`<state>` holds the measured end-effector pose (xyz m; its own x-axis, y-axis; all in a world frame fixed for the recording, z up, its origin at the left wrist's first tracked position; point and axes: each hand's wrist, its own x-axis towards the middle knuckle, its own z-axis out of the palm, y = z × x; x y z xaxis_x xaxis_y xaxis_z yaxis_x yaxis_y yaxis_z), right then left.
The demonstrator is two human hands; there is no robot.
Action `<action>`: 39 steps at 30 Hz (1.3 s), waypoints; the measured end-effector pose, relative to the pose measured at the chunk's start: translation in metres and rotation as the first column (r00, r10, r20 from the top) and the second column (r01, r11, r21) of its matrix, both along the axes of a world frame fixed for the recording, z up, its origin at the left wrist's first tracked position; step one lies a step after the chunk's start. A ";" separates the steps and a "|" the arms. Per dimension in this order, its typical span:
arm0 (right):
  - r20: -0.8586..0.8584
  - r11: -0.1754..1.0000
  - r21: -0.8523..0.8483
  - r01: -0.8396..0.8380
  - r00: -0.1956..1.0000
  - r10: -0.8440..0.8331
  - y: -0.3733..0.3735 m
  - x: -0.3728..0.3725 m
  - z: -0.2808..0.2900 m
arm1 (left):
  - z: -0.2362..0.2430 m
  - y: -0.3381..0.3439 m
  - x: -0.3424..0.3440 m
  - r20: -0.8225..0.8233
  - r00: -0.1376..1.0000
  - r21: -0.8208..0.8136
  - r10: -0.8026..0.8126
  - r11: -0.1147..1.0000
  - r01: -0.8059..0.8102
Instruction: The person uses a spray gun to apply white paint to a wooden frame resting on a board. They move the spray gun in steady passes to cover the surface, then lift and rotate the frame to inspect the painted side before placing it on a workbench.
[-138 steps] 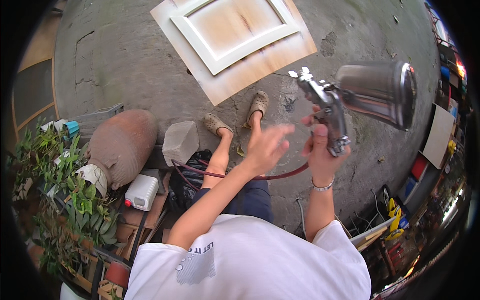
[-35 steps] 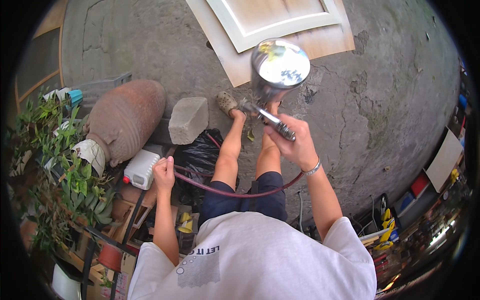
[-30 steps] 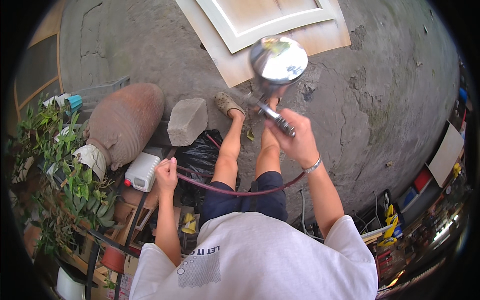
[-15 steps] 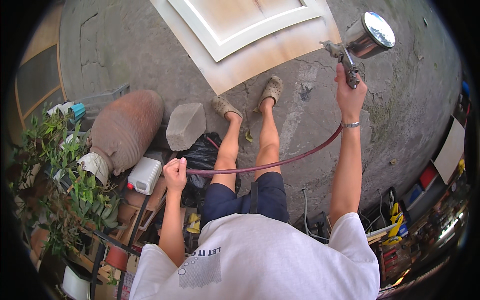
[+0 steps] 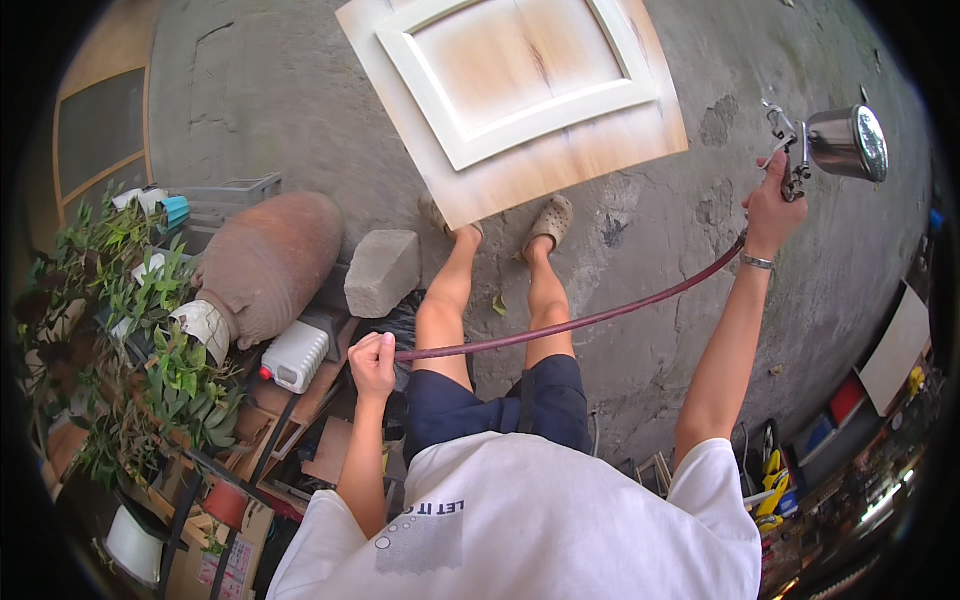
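Observation:
My right hand is closed on a metal spray gun with a polished cup on its side, held out at the upper right. A maroon hose hangs from the gun in a shallow curve down to my left hand, which is closed round it at hip level. In front of my feet a white-coated raised frame, its centre panel blotched tan, rests on a larger board with white and tan patches. The board lies beside the gun, not touching it.
At the left lie a large clay jar, a concrete block, a white jerrycan, leafy plants and a black rack. Along the right rim are tools, yellow items and a leaning pale board. Cracked concrete surrounds my feet.
My right hand has swung the spray gun out to the right, away from over my legs. My left hand still grips the hose. The framed panel appears lower in view.

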<state>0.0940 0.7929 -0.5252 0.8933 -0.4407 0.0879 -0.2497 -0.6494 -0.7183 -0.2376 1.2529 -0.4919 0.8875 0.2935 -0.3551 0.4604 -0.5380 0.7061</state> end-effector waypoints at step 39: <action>-0.024 0.659 0.540 -0.524 0.772 0.635 0.336 -0.052 -0.005 | -0.001 0.223 0.030 0.022 0.958 -0.009 0.287 0.958 -0.287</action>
